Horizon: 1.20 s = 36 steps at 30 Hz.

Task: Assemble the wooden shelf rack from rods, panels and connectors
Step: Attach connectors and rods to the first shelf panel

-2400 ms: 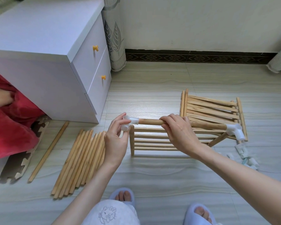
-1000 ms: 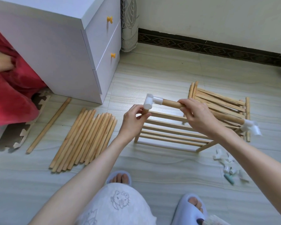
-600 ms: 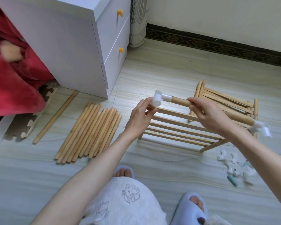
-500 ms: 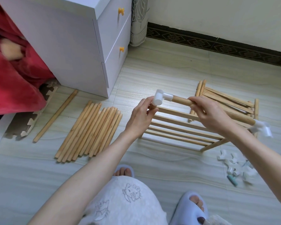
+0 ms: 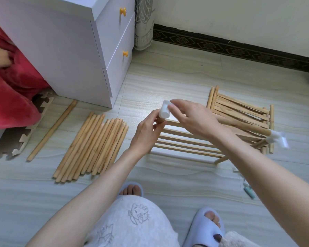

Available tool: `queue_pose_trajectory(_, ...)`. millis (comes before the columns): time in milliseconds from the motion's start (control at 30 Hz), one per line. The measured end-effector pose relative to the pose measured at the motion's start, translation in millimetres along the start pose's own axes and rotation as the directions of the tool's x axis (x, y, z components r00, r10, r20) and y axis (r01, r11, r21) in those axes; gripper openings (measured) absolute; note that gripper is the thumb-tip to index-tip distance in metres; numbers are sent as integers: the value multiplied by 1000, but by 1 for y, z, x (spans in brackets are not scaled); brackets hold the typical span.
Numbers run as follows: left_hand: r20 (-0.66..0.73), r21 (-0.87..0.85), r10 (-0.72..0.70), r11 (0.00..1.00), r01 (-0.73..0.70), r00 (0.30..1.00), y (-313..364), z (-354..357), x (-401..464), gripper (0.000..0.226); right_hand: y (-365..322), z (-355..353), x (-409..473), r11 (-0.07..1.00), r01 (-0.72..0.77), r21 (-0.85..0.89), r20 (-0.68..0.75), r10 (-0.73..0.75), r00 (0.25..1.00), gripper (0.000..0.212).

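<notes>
Connector fitting is occupying me mid-frame: I'm pinching the slatted panel's corner post in my left hand while my right hand's fingertips are gripping the white connector, next needing a straight downward push.

White drawer cabinet on pale tiled floor; cream wall.

Pale tan wooden rods lie on a floor of grey-beige wavy streaks beside a white cabinet with orange knobs, a red blanket and a black patterned skirting.
</notes>
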State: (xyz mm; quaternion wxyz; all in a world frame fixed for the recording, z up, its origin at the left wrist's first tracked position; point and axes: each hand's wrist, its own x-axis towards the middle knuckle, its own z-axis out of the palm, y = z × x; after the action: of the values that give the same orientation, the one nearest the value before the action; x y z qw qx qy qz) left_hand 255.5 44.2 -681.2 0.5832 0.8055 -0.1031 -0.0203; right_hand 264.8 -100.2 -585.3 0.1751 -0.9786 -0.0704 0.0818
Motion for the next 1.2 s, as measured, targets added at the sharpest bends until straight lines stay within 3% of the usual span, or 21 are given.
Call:
queue_pose_trajectory(167,-78,23,28,999,-26,997,-2,4,-3,36,-3,-1,15,993,-119,28,51,117,992,41)
queue_pose_trajectory(500,-61,130,67,990,-59,996,1,5,-2,37,5,-10,26,968,-162,190,242,113,964,37)
queue_pose_trajectory(667,120,-123,-113,984,127,986,2,-13,-3,29,7,-9,16,972,-135,192,249,85,965,35)
queue_pose_trajectory(767,175,-371,-242,882,291,954,8,-25,-11,30,5,-7,7,972,-123,199,252,70,965,32)
queue_pose_trajectory(833,241,-428,-279,829,360,929,22,-29,-14,24,3,-5,-1,976,-115,185,262,64,963,31)
queue_pose_trajectory(933,358,-265,-264,891,368,896,44,-28,-11,45,0,-1,-13,980,-111,167,257,65,964,28)
queue_pose_trajectory(1033,356,-67,-291,940,335,888,57,-26,-8,42,-3,-4,-21,975,-119,187,265,67,962,24)
queue_pose_trajectory(1133,328,-95,-318,926,366,890,53,-30,-8,36,0,-13,-24,952,-136,273,274,59,960,32)
queue_pose_trajectory(1200,352,-112,-332,913,391,875,53,-36,-8,38,5,-17,-28,973,-120,197,295,57,954,36)
